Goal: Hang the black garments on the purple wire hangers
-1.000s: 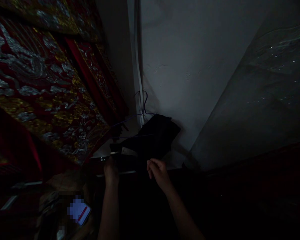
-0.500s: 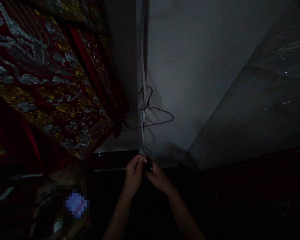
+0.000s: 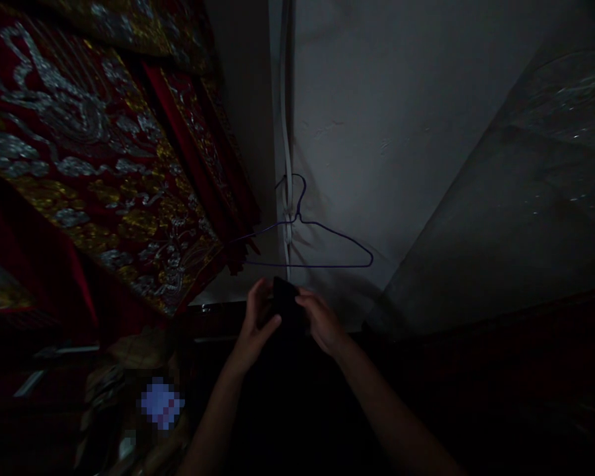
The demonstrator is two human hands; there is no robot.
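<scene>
The room is very dark. Both my hands are raised in front of me, just below a thin wire hanger (image 3: 307, 248) that hangs on a white cable against the pale wall. My left hand (image 3: 255, 324) and my right hand (image 3: 322, 324) both grip a piece of black cloth (image 3: 285, 301) bunched between them. The cloth's lower part fades into the darkness below my hands. The hanger is bare.
Red fabric with gold and silver embroidery (image 3: 94, 165) hangs at the left. A clear plastic sheet (image 3: 515, 198) slopes down at the right. A dark ledge (image 3: 218, 311) runs under the wall. Dim clutter lies at the lower left.
The black cloth that hung on the hanger one second ago is off it and now bunched in both hands. The hanger is bare and has swung. My hands came together and rose slightly.
</scene>
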